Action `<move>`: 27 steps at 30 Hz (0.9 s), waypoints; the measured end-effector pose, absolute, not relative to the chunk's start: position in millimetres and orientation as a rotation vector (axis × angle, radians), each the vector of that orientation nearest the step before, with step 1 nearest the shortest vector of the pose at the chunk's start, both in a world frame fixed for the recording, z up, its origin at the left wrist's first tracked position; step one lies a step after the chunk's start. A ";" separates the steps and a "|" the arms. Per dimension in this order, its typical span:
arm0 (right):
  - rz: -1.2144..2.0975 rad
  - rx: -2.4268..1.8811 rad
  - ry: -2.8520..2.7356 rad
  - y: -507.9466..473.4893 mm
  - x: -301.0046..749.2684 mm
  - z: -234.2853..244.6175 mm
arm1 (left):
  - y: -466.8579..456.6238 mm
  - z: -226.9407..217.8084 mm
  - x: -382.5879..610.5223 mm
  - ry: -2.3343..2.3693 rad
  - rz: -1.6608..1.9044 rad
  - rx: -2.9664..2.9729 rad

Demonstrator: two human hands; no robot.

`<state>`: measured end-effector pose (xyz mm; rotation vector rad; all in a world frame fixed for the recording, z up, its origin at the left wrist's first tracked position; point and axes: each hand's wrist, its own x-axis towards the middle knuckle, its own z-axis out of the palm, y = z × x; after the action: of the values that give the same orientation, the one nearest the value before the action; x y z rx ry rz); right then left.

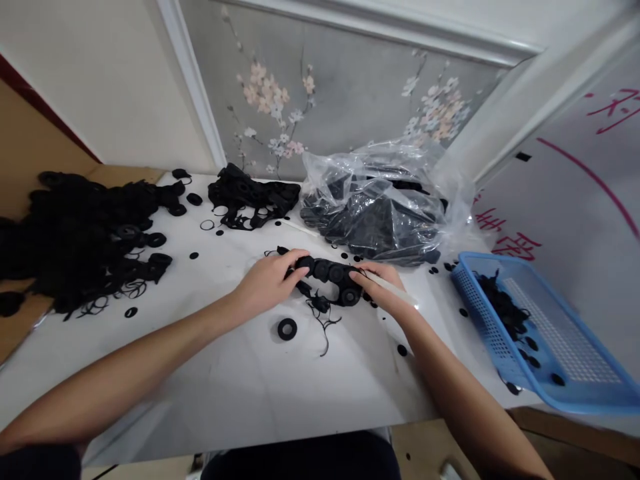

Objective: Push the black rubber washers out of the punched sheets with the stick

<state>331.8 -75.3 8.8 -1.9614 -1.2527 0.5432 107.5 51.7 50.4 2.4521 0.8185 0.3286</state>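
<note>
Both hands grip a strip of joined black rubber rings (329, 271) just above the white table. My left hand (273, 277) pinches its left end between thumb and fingers. At the right end, my right hand (383, 285) is closed on the strip, and a thin white stick (395, 291) lies along that hand; whether the fingers hold the stick I cannot tell. Thin black scraps (323, 313) dangle or lie below the strip. A single black ring (287, 329) lies flat on the table in front of my left hand.
Black rubber parts are heaped at the left (90, 227), with a smaller pile (250, 197) at the back. A clear plastic bag (375, 207) of black pieces stands against the wall. At right sits a blue basket (585, 402) holding black pieces. Small black discs (402, 350) are scattered about.
</note>
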 end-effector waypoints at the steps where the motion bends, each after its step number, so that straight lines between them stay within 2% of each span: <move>1: 0.495 -1.995 -1.288 -76.1 332.6 7.6 | 56.8 50.0 114.8 0.829 0.340 2.561; 6: 0.067 -2.197 -1.435 -85.2 337.3 -4.7 | 92.2 33.5 139.8 0.630 0.111 2.806; 9: -0.064 -2.042 -1.478 -86.7 335.4 -4.2 | 102.2 27.4 131.6 0.577 0.030 2.773; 12: 0.047 -1.825 -1.559 -80.8 326.8 5.6 | 99.5 32.2 111.4 0.512 -0.028 2.787; 17: 0.481 -1.699 -1.412 -51.6 312.6 17.5 | 88.1 55.5 93.1 0.603 -0.240 2.851; 20: 0.690 -1.610 -1.270 -25.0 310.8 13.9 | 89.6 59.2 106.2 0.719 -0.050 2.968; 23: 0.706 -1.483 -1.216 -2.2 310.5 6.6 | 101.1 45.8 128.4 0.703 0.167 2.997; 27: 0.659 -1.458 -1.116 9.6 308.3 -4.1 | 119.8 20.8 145.0 0.523 0.064 2.688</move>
<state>308.3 9.6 -4.1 -1.4584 -1.1161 0.6589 145.0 119.8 20.8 2.6884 0.5226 0.0644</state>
